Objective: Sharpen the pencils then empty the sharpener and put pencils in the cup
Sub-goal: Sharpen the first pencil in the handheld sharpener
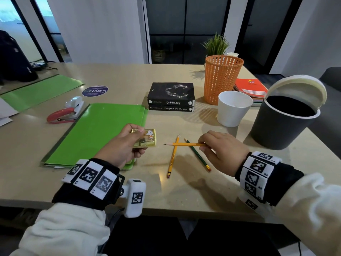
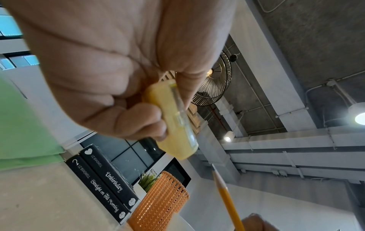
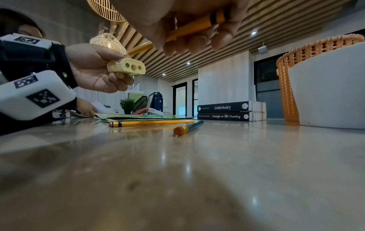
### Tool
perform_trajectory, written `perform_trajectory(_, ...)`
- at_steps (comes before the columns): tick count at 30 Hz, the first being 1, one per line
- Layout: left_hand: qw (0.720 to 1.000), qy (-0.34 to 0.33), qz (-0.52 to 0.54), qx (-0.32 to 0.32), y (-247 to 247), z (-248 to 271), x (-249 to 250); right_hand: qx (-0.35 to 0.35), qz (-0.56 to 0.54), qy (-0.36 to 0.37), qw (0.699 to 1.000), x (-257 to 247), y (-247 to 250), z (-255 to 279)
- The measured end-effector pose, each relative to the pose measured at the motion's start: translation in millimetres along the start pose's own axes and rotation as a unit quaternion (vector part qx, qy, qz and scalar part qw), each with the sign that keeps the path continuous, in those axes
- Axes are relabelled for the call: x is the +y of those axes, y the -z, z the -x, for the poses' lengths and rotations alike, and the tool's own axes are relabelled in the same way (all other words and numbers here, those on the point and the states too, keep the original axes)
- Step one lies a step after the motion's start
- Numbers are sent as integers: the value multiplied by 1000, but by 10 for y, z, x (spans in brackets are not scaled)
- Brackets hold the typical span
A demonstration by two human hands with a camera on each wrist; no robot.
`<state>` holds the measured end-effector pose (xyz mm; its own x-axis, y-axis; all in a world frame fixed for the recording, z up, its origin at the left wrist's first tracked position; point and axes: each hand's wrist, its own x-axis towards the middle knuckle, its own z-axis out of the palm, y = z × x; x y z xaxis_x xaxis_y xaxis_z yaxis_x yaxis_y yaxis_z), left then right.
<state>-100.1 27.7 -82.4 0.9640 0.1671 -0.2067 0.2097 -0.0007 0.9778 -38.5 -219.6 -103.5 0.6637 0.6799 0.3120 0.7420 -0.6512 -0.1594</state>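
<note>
My left hand (image 1: 125, 143) grips a yellow sharpener (image 1: 146, 140) (image 2: 175, 123) (image 3: 127, 67) above the table, its three holes facing right. My right hand (image 1: 219, 148) pinches a yellow pencil (image 1: 186, 144) (image 2: 227, 197) (image 3: 189, 29) held level, tip pointing at the sharpener and a short gap away. A second yellow pencil (image 1: 172, 157) (image 3: 150, 123) and a green pencil (image 1: 198, 156) (image 3: 189, 127) lie on the table beneath. The white cup (image 1: 233, 108) (image 3: 327, 87) stands behind my right hand.
A dark bin (image 1: 280, 122) with its white lid raised stands at the right. An orange mesh basket (image 1: 221, 78), two stacked black books (image 1: 170, 97), a green folder (image 1: 97, 132), a red stapler (image 1: 61, 116) and a plant (image 1: 216, 45) surround the work area.
</note>
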Motion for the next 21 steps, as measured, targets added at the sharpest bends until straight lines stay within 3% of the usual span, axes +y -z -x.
perform_trajectory(9,998,-1,54,-29,-43,-17,-58,-11,5,-5,1000,24,-23,4)
perform_trajectory(21,999,2,27,-42,-101,-24,-67,-21,28,-1,999,4,-14,4)
